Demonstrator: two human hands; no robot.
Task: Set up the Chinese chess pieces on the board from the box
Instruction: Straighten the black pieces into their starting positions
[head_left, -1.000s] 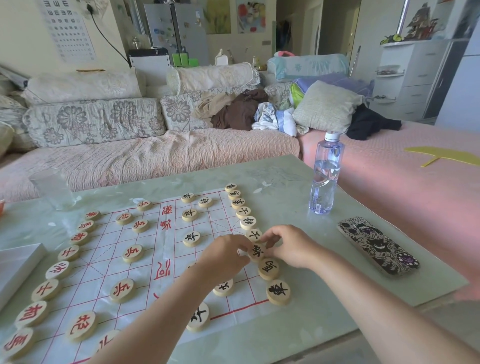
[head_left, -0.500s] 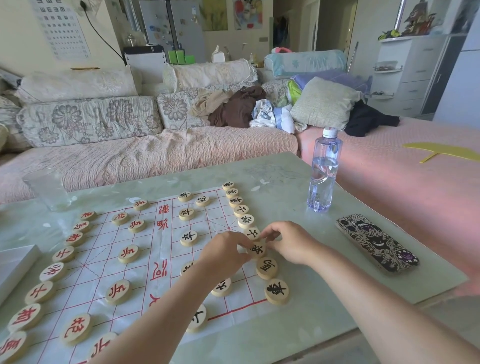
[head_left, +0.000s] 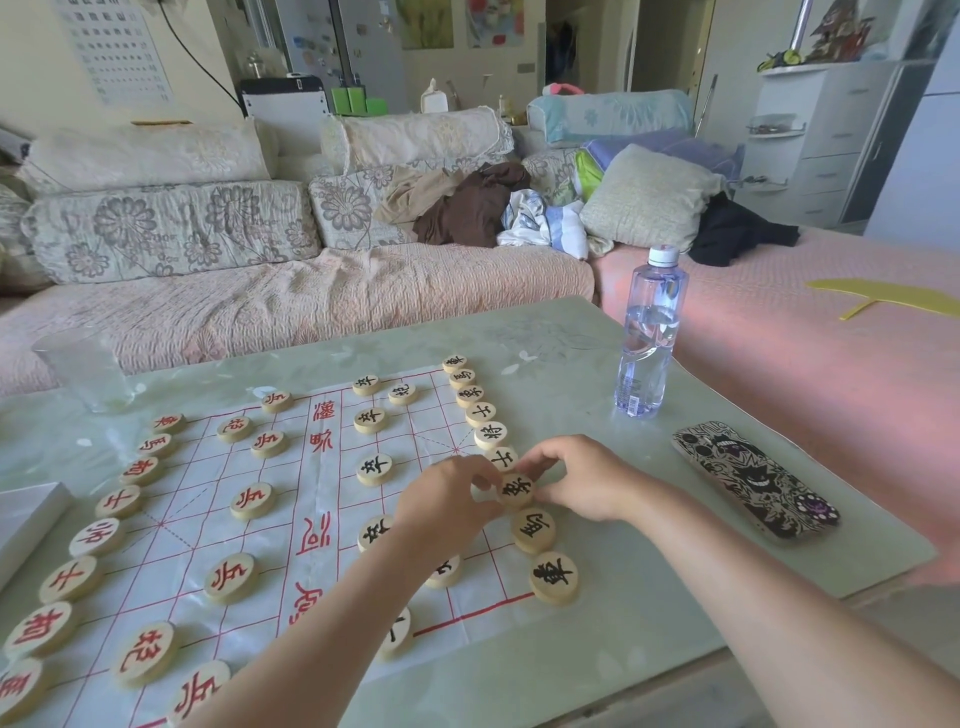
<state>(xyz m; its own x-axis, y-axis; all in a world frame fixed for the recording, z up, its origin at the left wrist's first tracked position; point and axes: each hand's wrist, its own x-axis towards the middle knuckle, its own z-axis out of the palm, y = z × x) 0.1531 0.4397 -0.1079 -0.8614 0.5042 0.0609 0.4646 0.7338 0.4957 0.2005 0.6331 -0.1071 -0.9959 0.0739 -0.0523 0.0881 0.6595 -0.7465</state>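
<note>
A white sheet board (head_left: 171, 530) with red grid lines lies on the pale green table. Round wooden pieces stand on it: red-lettered ones (head_left: 244, 500) on the left half, black-lettered ones (head_left: 374, 469) on the right half, with a column down the right edge. Both hands meet at one black-lettered piece (head_left: 517, 488) in that right column. My left hand (head_left: 447, 506) pinches its left side with curled fingertips. From the right, my right hand (head_left: 576, 478) pinches the same piece. My left forearm hides parts of several black pieces below. A white box edge (head_left: 26, 519) shows at far left.
A water bottle (head_left: 648, 332) stands at the table's right rear. A phone in a patterned case (head_left: 753, 478) lies to the right of the board. A clear glass (head_left: 85, 371) stands at the left rear. Sofas with cushions and clothes surround the table.
Both hands stay on the same black piece in the right column, with only small finger shifts. The camera view drifted slightly.
</note>
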